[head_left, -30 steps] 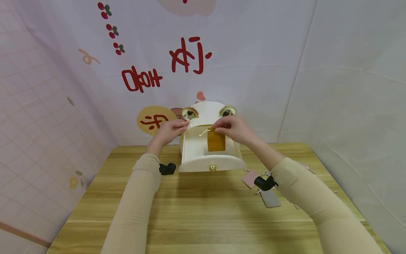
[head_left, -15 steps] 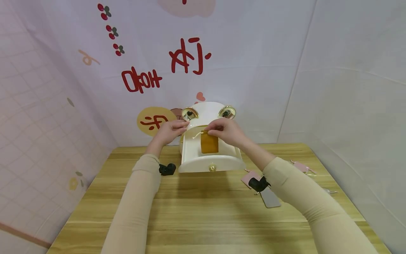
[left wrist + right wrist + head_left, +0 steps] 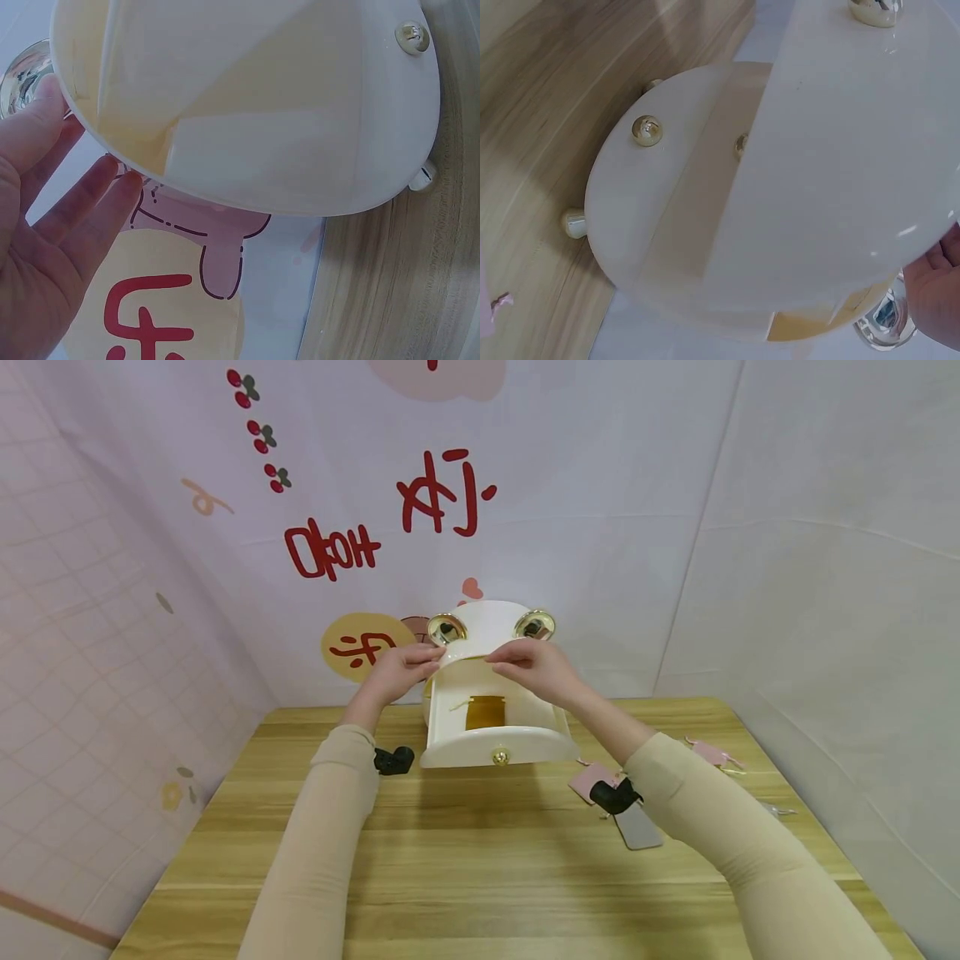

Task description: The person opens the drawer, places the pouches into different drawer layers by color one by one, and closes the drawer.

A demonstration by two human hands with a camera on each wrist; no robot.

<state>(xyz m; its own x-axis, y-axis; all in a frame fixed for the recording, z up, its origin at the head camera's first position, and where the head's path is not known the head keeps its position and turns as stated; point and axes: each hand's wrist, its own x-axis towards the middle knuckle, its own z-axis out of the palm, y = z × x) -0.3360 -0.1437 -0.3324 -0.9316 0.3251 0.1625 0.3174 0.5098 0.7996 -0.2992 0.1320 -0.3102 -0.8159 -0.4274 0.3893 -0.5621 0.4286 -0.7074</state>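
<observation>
A pale cloth backdrop (image 3: 585, 485) with red printed characters rose behind everything; a wood-grained tabletop (image 3: 480, 877) spread below it; two beige sleeves (image 3: 300, 860) reached forward over that surface; toward the far side stood a white rounded case (image 3: 491, 620), its drawer (image 3: 465, 750) pulled well out toward the person; the left hand (image 3: 393, 677) rested at the case's left edge, thumb at the rim, fingers loosely extended and well spread, touching the outer side without wrapping round it; the right hand (image 3: 542, 672) hung above the drawer, near the lip of the case, forefinger and thumb slightly parted and holding nothing that showed; whether its fingertips touched the lip I could not tell; an amber pouch (image 3: 486, 712) was inside the drawer, below the right hand and apart from it, its lower end hidden by the drawer's front; a grey pouch (image 3: 640, 828) and a pink pouch (image 3: 591, 781) lay near the right sleeve; two shiny gold-rimmed discs (image 3: 447, 628) flanked the case's top; a round gold knob (image 3: 501, 757) centred the drawer's front; a thin pale cord (image 3: 460, 704) trailed leftward from the amber pouch.
</observation>
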